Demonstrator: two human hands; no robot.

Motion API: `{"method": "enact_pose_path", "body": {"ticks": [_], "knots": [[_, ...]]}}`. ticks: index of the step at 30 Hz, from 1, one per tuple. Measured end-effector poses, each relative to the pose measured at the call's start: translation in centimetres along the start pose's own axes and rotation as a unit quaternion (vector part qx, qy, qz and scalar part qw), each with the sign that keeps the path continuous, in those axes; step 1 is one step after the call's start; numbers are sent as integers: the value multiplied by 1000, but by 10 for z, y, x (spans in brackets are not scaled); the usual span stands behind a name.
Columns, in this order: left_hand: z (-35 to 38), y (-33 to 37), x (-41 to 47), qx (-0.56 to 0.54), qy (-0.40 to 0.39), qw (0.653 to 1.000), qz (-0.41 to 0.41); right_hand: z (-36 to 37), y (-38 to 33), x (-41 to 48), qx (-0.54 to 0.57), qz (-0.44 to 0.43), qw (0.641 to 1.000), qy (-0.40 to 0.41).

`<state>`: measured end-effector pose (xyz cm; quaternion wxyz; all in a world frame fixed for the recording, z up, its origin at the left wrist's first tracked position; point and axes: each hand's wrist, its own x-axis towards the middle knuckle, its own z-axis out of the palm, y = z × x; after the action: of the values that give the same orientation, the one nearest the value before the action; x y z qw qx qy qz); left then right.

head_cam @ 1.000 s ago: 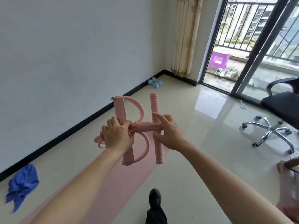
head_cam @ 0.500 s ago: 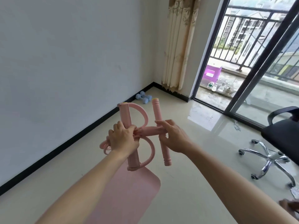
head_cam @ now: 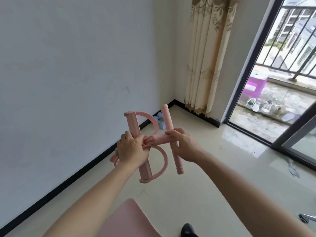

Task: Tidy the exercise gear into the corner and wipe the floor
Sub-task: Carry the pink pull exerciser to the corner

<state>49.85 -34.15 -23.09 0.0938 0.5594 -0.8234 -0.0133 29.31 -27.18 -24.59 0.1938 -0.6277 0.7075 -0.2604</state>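
A pink pull-rope exerciser (head_cam: 159,140) is held in the air at the centre of the view, above the floor (head_cam: 213,185) and in front of the room corner. The left hand (head_cam: 131,151) is closed around the thicker foot bar (head_cam: 132,124), which is held nearly upright, with two curved foot loops (head_cam: 164,161) projecting to its right. The right hand (head_cam: 183,145) is curled around the thinner handle bar (head_cam: 166,119) where the short bundle of tubes joins it; this bar is also nearly upright. Blue dumbbells (head_cam: 161,125) are located on the floor against the wall near the corner, partly hidden behind the exerciser. The end of a pink mat (head_cam: 126,219) is located on the floor below the forearms. A curtain (head_cam: 205,57) hangs just right of the corner.
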Motion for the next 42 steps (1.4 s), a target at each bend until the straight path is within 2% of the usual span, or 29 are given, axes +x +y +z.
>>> {"method": "enact_pose_path", "body": {"ticks": [8,14,17,23,28,34,38,42], "knots": [[5,-1,193,7,35,997,-62,-46,31,215,-8,-68,997,-28],[68,-19,350,-13,24,994,-109,-23,84,389,0,-95,995,-43],[123,-35,438,-27,18,993,-117,-1,117,480,-1,-75,996,-58],[198,-47,573,-34,-63,987,-146,24,178,626,2,3,989,-145],[249,-36,644,-39,-134,976,-165,40,230,692,20,77,983,-167],[327,-10,694,-21,-182,959,-218,79,307,753,12,95,967,-235],[402,-1,716,1,-214,938,-273,132,369,791,1,94,946,-310],[508,-8,719,-1,-231,922,-310,210,438,816,4,111,933,-342]]}}
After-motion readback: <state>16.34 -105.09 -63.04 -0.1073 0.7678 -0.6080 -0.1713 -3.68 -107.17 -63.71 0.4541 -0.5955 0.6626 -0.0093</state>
